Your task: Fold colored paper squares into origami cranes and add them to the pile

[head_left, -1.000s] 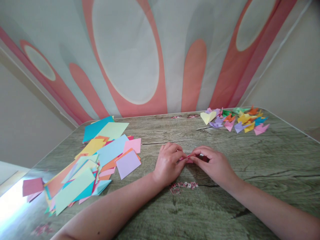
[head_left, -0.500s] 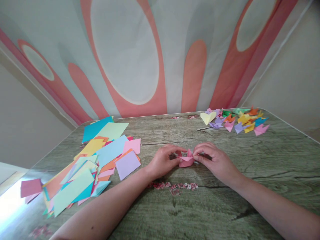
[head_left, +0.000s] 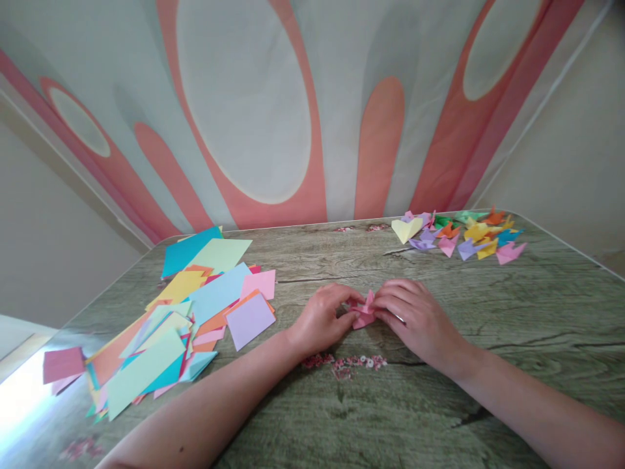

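A small pink folded-paper piece [head_left: 364,317] is between my hands at the middle of the table, with a point standing up from it. My left hand [head_left: 326,317] is closed on its left side, thumb in front and fingers behind. My right hand [head_left: 414,316] pinches its right side between thumb and fingertips. The fingers cover both ends of the paper, so its full shape is partly hidden.
Many coloured paper sheets [head_left: 208,303] lie in a loose spread at left. Several folded paper figures [head_left: 471,238] are grouped at the far right, with a pale yellow paper heart [head_left: 406,229] beside them. The wood-patterned table [head_left: 312,417] meets a patterned backdrop [head_left: 336,130].
The pink paper has altered from a wide boat-like shape to a narrower one with its upright point further forward. My right hand has moved slightly left, its fingers closer together.
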Demonstrator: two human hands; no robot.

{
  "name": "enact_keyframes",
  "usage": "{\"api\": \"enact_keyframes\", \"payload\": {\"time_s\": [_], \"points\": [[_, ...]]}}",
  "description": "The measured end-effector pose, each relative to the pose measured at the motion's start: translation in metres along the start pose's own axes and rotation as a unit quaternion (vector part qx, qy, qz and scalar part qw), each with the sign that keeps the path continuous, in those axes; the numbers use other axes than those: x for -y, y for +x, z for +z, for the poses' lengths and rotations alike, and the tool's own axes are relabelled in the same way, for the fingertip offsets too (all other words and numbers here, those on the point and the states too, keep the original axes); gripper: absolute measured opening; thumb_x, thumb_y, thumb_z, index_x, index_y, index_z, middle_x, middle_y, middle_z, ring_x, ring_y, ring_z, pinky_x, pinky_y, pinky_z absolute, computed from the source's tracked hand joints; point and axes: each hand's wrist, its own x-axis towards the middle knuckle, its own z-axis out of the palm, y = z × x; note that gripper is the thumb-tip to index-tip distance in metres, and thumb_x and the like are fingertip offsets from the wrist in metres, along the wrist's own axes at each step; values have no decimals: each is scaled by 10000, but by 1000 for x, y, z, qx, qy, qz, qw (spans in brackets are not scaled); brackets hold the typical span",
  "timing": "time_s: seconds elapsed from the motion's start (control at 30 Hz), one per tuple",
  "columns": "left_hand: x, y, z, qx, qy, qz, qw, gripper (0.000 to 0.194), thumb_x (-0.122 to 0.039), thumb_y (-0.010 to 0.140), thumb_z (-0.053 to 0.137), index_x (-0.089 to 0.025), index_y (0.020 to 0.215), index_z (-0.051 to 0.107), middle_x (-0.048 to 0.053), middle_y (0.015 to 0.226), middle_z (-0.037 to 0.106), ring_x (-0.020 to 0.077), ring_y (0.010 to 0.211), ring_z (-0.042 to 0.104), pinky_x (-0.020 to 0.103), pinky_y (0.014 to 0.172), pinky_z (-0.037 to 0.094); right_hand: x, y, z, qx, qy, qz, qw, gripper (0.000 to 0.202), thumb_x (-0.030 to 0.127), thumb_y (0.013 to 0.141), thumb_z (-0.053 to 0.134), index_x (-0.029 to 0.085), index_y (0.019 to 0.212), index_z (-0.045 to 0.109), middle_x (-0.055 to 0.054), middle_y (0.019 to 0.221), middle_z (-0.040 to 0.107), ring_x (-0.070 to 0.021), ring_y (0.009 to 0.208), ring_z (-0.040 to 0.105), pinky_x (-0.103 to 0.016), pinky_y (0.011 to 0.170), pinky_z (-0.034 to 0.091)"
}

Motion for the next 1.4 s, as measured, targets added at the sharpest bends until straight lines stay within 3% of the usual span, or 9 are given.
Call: {"api": "enact_keyframes", "payload": {"time_s": [0.23, 0.4, 0.73, 0.97, 1.2, 1.27, 1.4], "points": [[-2, -1, -4, -9, 5, -11, 1000, 169, -162, 810, 602, -181, 977, 620, 49, 945, 611, 176, 927, 559, 303, 847, 441, -3, 0, -1, 5, 24, 10, 1000, 113, 222, 905, 559, 218, 932, 669, -33, 917, 687, -208, 967, 565, -377, 871, 408], [2, -1, -1, -7, -18, -32, 999, 210, -97, 778, 604, -191, 964, 621, 22, 898, 633, 155, 875, 581, 281, 819, 450, -6, -1, 0, 1, 34, 10, 999, 122, 232, 902, 563, 224, 956, 673, -33, 935, 689, -211, 976, 561, -380, 874, 415], [2, -1, 5, 2, -54, -78, 995, 129, -155, 804, 606, -182, 926, 639, 13, 887, 676, 138, 819, 611, 246, 744, 462, -1, 1, -1, -1, 29, 6, 1000, 103, 237, 894, 574, 212, 879, 673, -42, 881, 693, -214, 941, 578, -387, 842, 448], [3, -1, 1, 2, -30, -34, 999, 114, -148, 822, 601, -181, 901, 677, 21, 848, 682, 139, 805, 619, 252, 765, 461, -2, 2, -2, -4, 20, -17, 1000, 119, 232, 901, 559, 216, 883, 676, -47, 901, 693, -221, 963, 573, -393, 839, 448], [3, 0, 0, 30, -28, -15, 999, 135, -142, 845, 573, -190, 876, 696, 18, 811, 664, 135, 784, 613, 242, 754, 464, 0, 1, -2, 29, 26, -27, 999, 157, 198, 922, 514, 214, 851, 653, -34, 904, 683, -219, 1004, 546, -386, 866, 423], [2, 0, -1, 14, -23, -11, 1000, 127, -148, 851, 567, -188, 877, 685, 25, 836, 648, 139, 812, 606, 248, 771, 464, 0, 1, -1, 31, 29, -26, 999, 145, 197, 920, 518, 212, 855, 647, -37, 899, 679, -222, 1006, 545, -387, 863, 422], [-3, 0, -3, -77, 30, -24, 996, 98, -216, 853, 584, -192, 918, 654, 55, 943, 601, 168, 923, 574, 284, 829, 451, 1, 1, 0, 3, 37, -5, 999, 114, 223, 912, 537, 206, 855, 635, -55, 880, 670, -223, 948, 568, -391, 840, 437]]}}
